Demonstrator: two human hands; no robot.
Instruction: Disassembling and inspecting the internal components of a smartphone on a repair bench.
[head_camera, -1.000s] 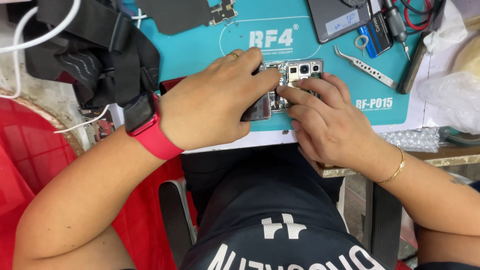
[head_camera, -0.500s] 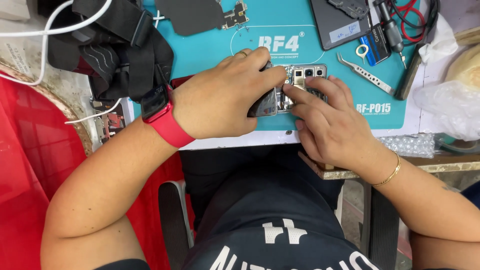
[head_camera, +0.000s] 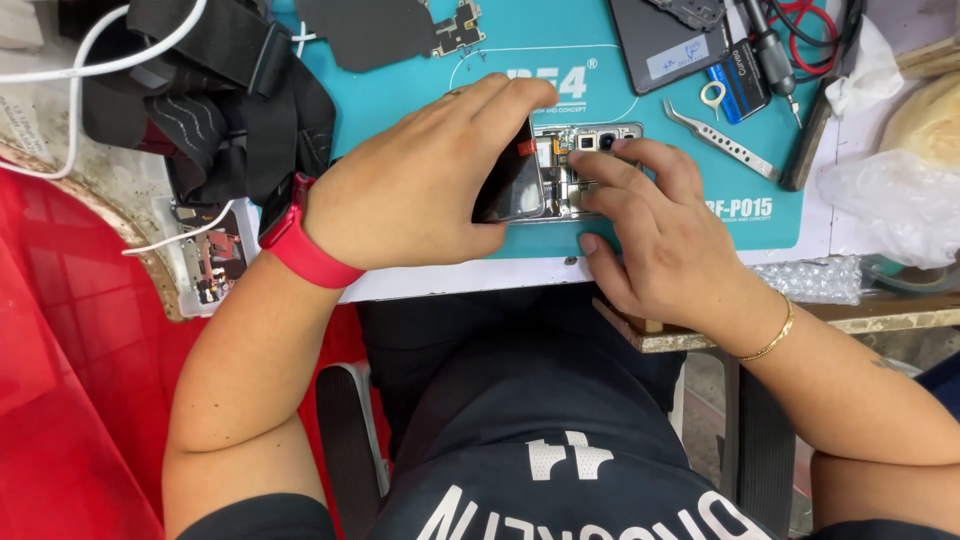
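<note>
An opened phone (head_camera: 585, 170) lies on a teal work mat (head_camera: 400, 90), its inner parts and camera module showing. My left hand (head_camera: 420, 190), with a red wristband, grips a dark glossy panel (head_camera: 512, 180) tilted up at the phone's left end. My right hand (head_camera: 650, 230) rests on the phone's right half, its fingertips pressing on the inner parts near the camera module. Most of the phone's body is hidden under both hands.
Metal tweezers (head_camera: 722, 138) lie right of the phone. A dark phone panel (head_camera: 665, 40), a blue card and a screwdriver (head_camera: 768, 45) sit at the back right. A black circuit part (head_camera: 385, 28) lies behind. Black straps (head_camera: 215, 100) and white cables are left, a clear bag (head_camera: 890, 195) right.
The view has shifted a little. My left hand has lifted the dark panel up off the phone's left end, and my right fingers have spread over the inner parts.
</note>
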